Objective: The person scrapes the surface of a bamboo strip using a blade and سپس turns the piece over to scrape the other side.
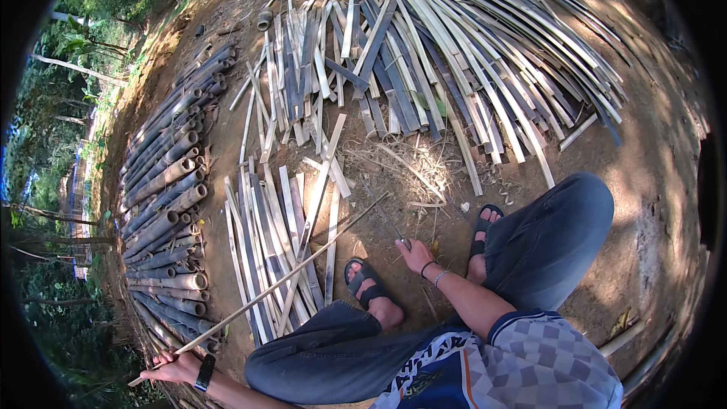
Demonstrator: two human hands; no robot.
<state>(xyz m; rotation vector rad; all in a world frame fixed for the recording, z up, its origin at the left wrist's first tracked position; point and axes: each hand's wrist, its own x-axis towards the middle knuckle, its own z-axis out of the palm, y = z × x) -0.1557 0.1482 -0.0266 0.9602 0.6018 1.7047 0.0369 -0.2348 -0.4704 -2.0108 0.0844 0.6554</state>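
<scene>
At far left, dark bamboo poles [180, 176] lie in one stack, too overlapped to count. Nearer, the left hand [173, 369], a watch [204, 373] on its wrist, has its fingers curled round the near end of one long thin strip [290, 273]. That strip slants from near left toward the middle, over a smaller bundle of slats [254, 257], roughly a dozen or more, not countable exactly.

In the middle are two sandals [368, 288], one on each foot, set apart on the dirt. Between them the right hand [418, 255] is wrapped round the handle of one thin tool, seemingly a knife [407, 243], its blade pointing far and left near the strip's far end; whether they touch I cannot tell. Beyond lies a patch of pale shavings [415, 170], and across the far middle and right a spread of many slats, beyond counting.

The step in hand looks like dressing the single strip with the blade. The next move probably calls for a firm left grip and a blade angle kept clear of the feet.
</scene>
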